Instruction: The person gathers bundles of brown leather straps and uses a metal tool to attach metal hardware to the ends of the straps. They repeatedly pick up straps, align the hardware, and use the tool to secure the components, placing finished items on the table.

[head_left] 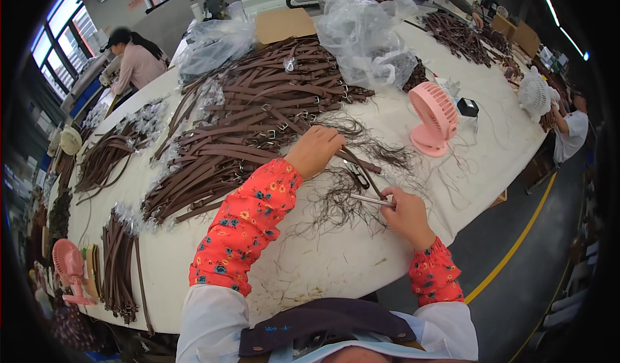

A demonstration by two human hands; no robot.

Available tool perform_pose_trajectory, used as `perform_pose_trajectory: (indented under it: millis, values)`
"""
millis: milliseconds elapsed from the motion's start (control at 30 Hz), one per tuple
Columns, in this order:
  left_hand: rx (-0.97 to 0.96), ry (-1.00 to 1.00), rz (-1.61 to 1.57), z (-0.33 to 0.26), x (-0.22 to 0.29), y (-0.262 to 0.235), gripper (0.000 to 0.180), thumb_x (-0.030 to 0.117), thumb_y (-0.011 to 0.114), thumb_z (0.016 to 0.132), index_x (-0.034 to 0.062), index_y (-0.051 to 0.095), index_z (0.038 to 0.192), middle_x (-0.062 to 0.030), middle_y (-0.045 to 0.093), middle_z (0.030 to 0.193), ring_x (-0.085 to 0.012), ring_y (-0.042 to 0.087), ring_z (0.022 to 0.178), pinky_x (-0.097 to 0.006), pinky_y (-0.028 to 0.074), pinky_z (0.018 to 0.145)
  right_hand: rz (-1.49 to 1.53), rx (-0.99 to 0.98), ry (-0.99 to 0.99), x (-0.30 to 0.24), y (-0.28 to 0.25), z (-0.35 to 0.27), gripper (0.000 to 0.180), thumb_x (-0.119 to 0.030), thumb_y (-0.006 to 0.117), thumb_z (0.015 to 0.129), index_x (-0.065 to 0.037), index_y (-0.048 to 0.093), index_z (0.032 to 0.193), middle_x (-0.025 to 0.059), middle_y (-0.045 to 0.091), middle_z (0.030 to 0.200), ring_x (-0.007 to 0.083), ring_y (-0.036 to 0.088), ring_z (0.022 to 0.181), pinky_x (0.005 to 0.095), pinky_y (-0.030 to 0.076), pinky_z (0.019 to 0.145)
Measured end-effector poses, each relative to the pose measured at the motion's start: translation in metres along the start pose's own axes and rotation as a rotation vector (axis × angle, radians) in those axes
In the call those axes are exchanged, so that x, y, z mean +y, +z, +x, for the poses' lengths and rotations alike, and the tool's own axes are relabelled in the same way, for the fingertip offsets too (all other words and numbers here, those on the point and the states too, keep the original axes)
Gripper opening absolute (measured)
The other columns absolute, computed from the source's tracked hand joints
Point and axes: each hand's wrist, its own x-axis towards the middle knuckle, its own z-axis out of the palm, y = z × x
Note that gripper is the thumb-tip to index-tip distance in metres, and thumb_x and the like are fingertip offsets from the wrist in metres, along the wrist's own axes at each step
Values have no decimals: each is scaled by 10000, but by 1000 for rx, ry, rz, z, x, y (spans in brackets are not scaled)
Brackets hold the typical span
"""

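My left hand point(315, 151) reaches to the front edge of a big heap of brown belts point(258, 98). Its fingers are closed on one narrow brown belt point(359, 164), whose length slants toward my right hand point(408, 213). The right hand is closed around a slim silver metal tool point(371, 199) that points left, with the belt's lower stretch beside its fingertips. Between the hands, thread snips point(357, 174) lie on the table. Dark loose threads point(339, 205) are scattered around and below the tool. Silver buckles show on many belts in the heap.
A pink fan point(434, 117) stands right of the heap, beside a small black-and-white box point(467, 108). Clear plastic bags point(361, 40) cover the back. Belt bundles point(119, 266) lie at left near another pink fan point(70, 269). People sit at far left and right.
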Motion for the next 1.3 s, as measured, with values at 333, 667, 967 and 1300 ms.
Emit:
perform_pose_trajectory:
  millis: [333,667,967,1300]
  values:
    - [-36,-294,238,-15,-28,55,66,181,648,790,147,693,824,-39,648,870,-235,657,946,-396,495,804,-32,132,-135,31,26,38,204,-120,638,811,-90,679,1008,151,641,648,359,649,616,468,477,585]
    - [407,29,596,2,14,-25,96,207,607,803,121,615,763,-14,575,699,-222,570,929,-484,417,975,66,-68,4,13,-12,23,382,-286,615,982,-46,682,1272,196,727,1141,297,700,990,419,516,906]
    - [433,-251,448,-50,60,-128,172,173,631,788,43,571,884,-51,588,666,-244,629,525,-402,468,451,168,131,-311,-12,-13,3,308,-232,723,925,-48,728,1173,89,701,831,196,604,694,348,496,634]
    - [256,-547,-49,-155,112,-161,336,119,695,785,-31,503,1017,-184,658,705,-412,683,708,-503,522,600,379,-34,-435,-63,46,-16,337,-257,636,972,-18,665,1209,27,558,641,115,449,533,301,375,501]
